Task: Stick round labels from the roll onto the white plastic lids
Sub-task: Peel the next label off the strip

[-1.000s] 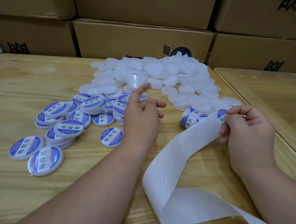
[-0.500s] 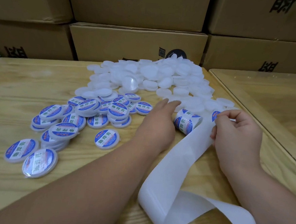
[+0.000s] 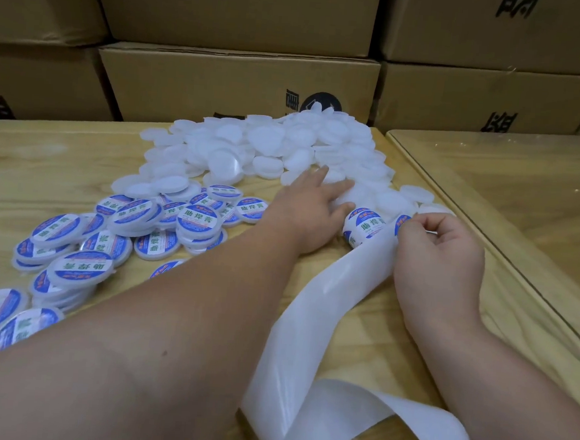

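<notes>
A heap of plain white plastic lids [image 3: 273, 146] lies at the back of the wooden table. My left hand [image 3: 311, 209] reaches into its near edge, fingers stretched flat over the white lids. The label roll [image 3: 365, 227] with blue-and-white round labels sits just right of that hand. My right hand [image 3: 440, 254] pinches a blue round label [image 3: 401, 224] at the edge of the white backing strip [image 3: 326, 311], which trails toward me. Several labelled lids [image 3: 127, 222] are piled at the left.
Brown cardboard boxes [image 3: 236, 85] are stacked behind the table. A second table with a glossy top [image 3: 523, 201] adjoins at the right, with a seam between them. The loose end of the backing strip curls at the near edge.
My left hand has moved from above the labelled lids forward and right into the white lid heap. The right hand stayed pinching the label at the strip.
</notes>
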A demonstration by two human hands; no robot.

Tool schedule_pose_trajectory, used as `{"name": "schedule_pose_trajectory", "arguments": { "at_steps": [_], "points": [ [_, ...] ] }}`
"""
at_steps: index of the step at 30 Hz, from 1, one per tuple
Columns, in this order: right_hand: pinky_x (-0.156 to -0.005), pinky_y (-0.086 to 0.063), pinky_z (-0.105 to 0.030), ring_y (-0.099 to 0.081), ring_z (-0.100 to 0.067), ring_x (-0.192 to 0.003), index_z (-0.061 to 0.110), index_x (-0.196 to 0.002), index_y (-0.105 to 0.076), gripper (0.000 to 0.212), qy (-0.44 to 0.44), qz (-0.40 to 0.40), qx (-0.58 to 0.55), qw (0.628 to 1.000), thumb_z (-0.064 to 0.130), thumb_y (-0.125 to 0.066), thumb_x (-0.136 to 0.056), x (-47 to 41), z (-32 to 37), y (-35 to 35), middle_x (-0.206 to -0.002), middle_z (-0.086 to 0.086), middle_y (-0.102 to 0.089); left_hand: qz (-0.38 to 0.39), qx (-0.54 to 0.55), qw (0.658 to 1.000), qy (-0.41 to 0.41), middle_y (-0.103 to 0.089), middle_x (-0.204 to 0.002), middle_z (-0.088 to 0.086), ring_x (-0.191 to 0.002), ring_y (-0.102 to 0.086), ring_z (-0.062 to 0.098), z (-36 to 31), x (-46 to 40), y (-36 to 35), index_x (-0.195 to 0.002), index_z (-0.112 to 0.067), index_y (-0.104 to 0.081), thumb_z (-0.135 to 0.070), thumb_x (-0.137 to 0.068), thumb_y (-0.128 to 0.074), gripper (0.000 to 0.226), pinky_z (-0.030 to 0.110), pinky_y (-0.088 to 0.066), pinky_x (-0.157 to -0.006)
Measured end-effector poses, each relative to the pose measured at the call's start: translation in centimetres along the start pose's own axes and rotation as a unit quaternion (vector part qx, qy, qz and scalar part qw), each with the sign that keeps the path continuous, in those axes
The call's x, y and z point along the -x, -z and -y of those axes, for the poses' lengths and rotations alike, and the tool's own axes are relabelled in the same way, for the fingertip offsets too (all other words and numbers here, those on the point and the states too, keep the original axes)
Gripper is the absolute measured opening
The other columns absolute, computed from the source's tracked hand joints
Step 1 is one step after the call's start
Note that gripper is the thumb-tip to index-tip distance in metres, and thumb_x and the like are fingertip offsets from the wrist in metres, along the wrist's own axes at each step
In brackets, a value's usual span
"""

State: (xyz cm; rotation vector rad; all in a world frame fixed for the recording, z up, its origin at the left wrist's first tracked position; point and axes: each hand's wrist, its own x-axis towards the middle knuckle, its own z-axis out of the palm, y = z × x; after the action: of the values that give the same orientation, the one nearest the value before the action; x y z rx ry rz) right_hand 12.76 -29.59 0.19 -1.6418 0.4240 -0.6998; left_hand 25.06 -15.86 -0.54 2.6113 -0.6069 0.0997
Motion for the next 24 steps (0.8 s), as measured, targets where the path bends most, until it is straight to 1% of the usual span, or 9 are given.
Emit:
{"name": "schedule_pose_trajectory", "arguments": {
  "at_steps": [2,4,7,9,10,14,18,20,24],
  "points": [
    [-0.042,-0.035,-0.012,-0.042,-0.002,-0.044,0.021,-0.077,-0.058,0.009,-0.002,-0.012,-0.004,1.0,0.017,-0.057,-0.085,0.0,0.2,0.2,-0.045,0.018,-0.046,0.005,-0.007,1.0,0.007,-0.022,-0.168,-0.003,-0.155,-0.016,0.019,0.0,0.1,0.1,-0.153,-0.046,-0.035,-0.056,-0.103,-0.035,0.051,0.046,-0.017,-0.124],
    [-0.048,-0.039,-0.017,-0.044,-0.002,-0.048,0.024,-0.085,-0.054,0.004,-0.015,-0.029,-0.007,0.999,0.023,-0.056,-0.081,-0.1,0.5,0.6,-0.052,0.018,-0.049,0.002,-0.009,1.0,0.009,-0.028,-0.165,-0.003,-0.152,-0.023,0.02,0.1,0.4,0.1,-0.152,-0.043,-0.037,-0.053,-0.105,-0.033,0.049,0.044,-0.02,-0.123],
    [-0.056,-0.035,-0.03,-0.052,-0.014,-0.066,0.03,-0.103,-0.042,0.025,-0.065,-0.019,0.023,0.997,0.032,-0.057,-0.083,-0.3,0.6,1.1,-0.089,0.004,-0.057,-0.012,-0.017,1.0,0.002,-0.042,-0.155,-0.002,-0.144,-0.034,0.022,0.0,1.2,0.1,-0.15,-0.037,-0.044,-0.045,-0.106,-0.033,0.046,0.044,-0.029,-0.117],
    [-0.059,-0.035,-0.031,-0.055,-0.016,-0.074,0.031,-0.112,-0.036,0.036,-0.08,-0.007,0.065,0.995,0.035,-0.059,-0.085,-0.3,0.5,1.2,-0.117,-0.001,-0.048,-0.031,-0.02,0.999,0.008,-0.049,-0.147,-0.002,-0.137,-0.04,0.023,-0.1,2.1,0.2,-0.146,-0.033,-0.049,-0.04,-0.106,-0.036,0.043,0.043,-0.034,-0.112],
    [-0.059,-0.035,-0.031,-0.055,-0.014,-0.076,0.031,-0.113,-0.034,0.038,-0.072,-0.004,0.087,0.994,0.036,-0.06,-0.085,-0.2,0.5,1.2,-0.124,-0.001,-0.042,-0.039,-0.02,0.999,0.011,-0.051,-0.145,-0.001,-0.134,-0.041,0.024,-0.2,2.6,0.2,-0.144,-0.031,-0.051,-0.039,-0.105,-0.037,0.042,0.042,-0.035,-0.11],
    [-0.057,-0.032,-0.027,-0.051,-0.006,-0.078,0.032,-0.114,-0.031,0.045,-0.029,0.03,0.15,0.988,0.037,-0.066,-0.087,0.7,0.3,0.5,-0.129,-0.002,-0.041,-0.045,-0.014,0.999,0.005,-0.05,-0.144,-0.001,-0.134,-0.041,0.023,-0.5,5.4,0.4,-0.142,-0.029,-0.053,-0.034,-0.105,-0.039,0.041,0.038,-0.036,-0.109],
    [-0.057,-0.037,-0.027,-0.059,-0.009,-0.083,0.033,-0.116,-0.034,0.048,-0.025,0.052,0.125,0.99,0.032,-0.07,-0.084,1.0,0.3,0.0,-0.126,-0.006,-0.054,-0.037,0.005,0.999,0.003,-0.032,-0.162,0.0,-0.149,-0.026,0.019,-1.0,8.4,0.6,-0.152,-0.032,-0.042,-0.03,-0.1,-0.047,0.052,0.033,-0.024,-0.118],
    [-0.058,-0.039,-0.026,-0.059,-0.007,-0.085,0.033,-0.116,-0.04,0.045,-0.012,0.061,0.119,0.991,0.026,-0.071,-0.083,1.1,0.3,0.0,-0.123,-0.005,-0.054,-0.026,0.011,1.0,0.011,-0.025,-0.166,-0.001,-0.152,-0.019,0.017,-1.2,9.7,0.9,-0.153,-0.035,-0.04,-0.032,-0.099,-0.049,0.055,0.032,-0.02,-0.121],
    [-0.063,-0.04,-0.02,-0.056,0.001,-0.088,0.033,-0.114,-0.049,0.039,0.034,0.088,0.118,0.988,0.017,-0.069,-0.085,1.5,0.5,0.1,-0.129,-0.002,-0.051,-0.047,0.025,0.998,0.025,-0.035,-0.16,-0.002,-0.146,-0.029,0.018,-1.2,12.2,1.2,-0.148,-0.032,-0.047,-0.028,-0.097,-0.051,0.052,0.029,-0.024,-0.118]
  ]
}}
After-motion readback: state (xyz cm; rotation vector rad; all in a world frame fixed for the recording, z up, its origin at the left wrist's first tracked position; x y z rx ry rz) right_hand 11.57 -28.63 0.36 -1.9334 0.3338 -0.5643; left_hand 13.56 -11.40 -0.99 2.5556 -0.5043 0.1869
